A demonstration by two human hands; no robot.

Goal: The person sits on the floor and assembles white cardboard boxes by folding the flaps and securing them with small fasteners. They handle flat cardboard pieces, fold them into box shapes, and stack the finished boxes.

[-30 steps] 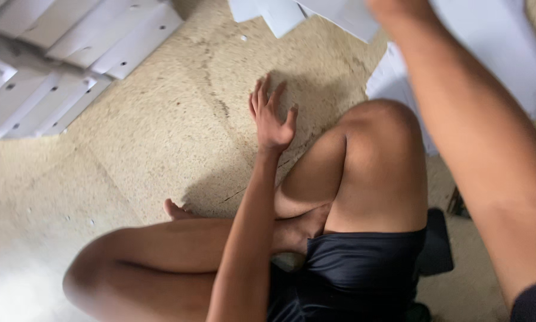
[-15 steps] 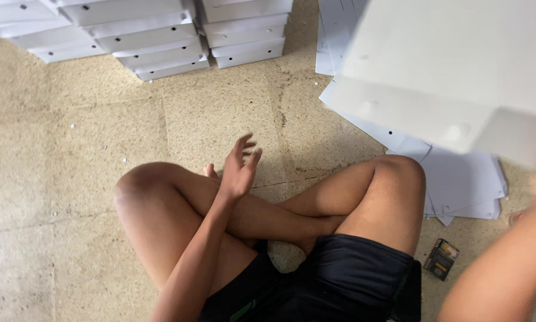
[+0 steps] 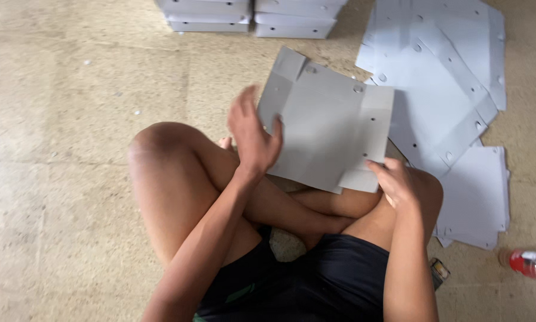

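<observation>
The right hand (image 3: pixel 399 185) pinches the near right corner of the flat grey cardboard sheet (image 3: pixel 327 128). The left hand (image 3: pixel 253 134), fingers spread wide, hovers at its left edge, just beside it.

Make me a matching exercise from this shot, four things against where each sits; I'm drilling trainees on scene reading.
Things:
1. flat grey sheet
2. folded boxes
3. bottle
4. loose sheet pile

Places:
A. floor, top edge
B. floor, lower right corner
C. between the left hand and right hand
D. floor, upper right

Pairs: 1-C, 2-A, 3-B, 4-D
</observation>
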